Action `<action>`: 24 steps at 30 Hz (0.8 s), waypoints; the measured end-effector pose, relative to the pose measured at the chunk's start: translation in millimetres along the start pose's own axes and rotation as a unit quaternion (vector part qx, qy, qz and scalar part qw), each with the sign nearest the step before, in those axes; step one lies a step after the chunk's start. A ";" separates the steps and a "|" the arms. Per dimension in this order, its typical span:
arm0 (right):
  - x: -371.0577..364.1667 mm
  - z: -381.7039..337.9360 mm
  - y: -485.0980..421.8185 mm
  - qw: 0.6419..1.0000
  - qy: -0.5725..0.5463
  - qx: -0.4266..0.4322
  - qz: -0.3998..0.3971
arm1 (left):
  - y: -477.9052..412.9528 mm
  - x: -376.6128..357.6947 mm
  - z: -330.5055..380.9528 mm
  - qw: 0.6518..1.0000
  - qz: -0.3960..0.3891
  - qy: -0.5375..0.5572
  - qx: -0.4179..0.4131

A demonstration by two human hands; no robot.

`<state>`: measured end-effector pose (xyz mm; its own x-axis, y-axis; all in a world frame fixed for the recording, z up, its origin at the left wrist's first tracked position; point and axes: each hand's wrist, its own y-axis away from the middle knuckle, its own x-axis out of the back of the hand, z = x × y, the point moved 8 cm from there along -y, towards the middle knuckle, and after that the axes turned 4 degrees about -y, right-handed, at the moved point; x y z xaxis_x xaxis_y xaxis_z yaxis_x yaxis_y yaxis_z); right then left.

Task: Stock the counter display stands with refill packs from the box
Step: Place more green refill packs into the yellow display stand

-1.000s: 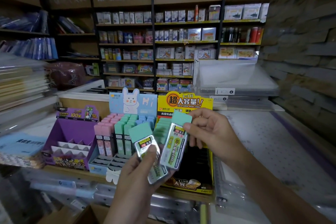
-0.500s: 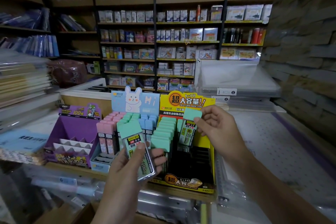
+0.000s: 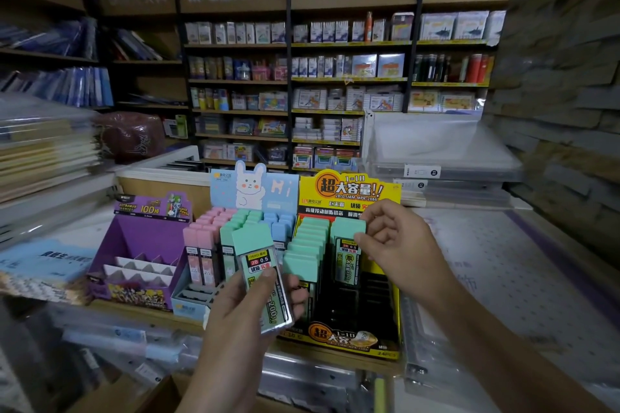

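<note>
My left hand (image 3: 241, 318) grips a clear refill pack with a mint-green cap (image 3: 260, 265), held upright in front of the stands. My right hand (image 3: 396, 245) pinches the green cap of a second refill pack (image 3: 347, 245), which stands in the right column of the yellow and black display stand (image 3: 349, 339). A row of green-capped packs (image 3: 305, 245) fills that stand's left column. Beside it is the blue rabbit display stand (image 3: 255, 188), holding pink, green and blue packs. The box shows only as a brown cardboard edge (image 3: 161, 392) at the bottom.
A purple display stand (image 3: 141, 238) with white dividers stands at the left. Stacked notebooks (image 3: 40, 151) lie far left, clear plastic cases (image 3: 443, 157) behind right. A dotted mat (image 3: 503, 278) covers the counter to the right. Stocked shelves (image 3: 302, 84) line the back wall.
My right hand has carried its pack from near the left hand across to the yellow stand and lowered it into the right column. My left hand has stayed in front, raising its pack slightly.
</note>
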<state>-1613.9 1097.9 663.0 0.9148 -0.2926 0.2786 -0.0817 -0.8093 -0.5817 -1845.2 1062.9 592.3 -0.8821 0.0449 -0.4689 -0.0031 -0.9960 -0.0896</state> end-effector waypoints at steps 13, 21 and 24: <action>-3.1 -0.9 -0.4 1.000 0.013 -0.008 -0.019 | -3.2 2.0 1.9 1.000 -0.003 -0.014 -0.021; -5.2 -2.1 1.2 1.000 0.004 -0.009 -0.029 | -4.6 -1.1 1.9 0.999 -0.008 -0.030 -0.027; -6.0 -4.5 1.9 0.999 -0.003 -0.003 -0.034 | -4.3 -1.7 2.8 0.999 -0.008 -0.041 -0.035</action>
<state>-1621.4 1095.9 663.6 0.9209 -0.2342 0.3117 -0.0228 -0.8304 -0.5567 -1845.0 1066.8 596.0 -0.9179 0.0508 -0.3935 0.0135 -0.9872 -0.1589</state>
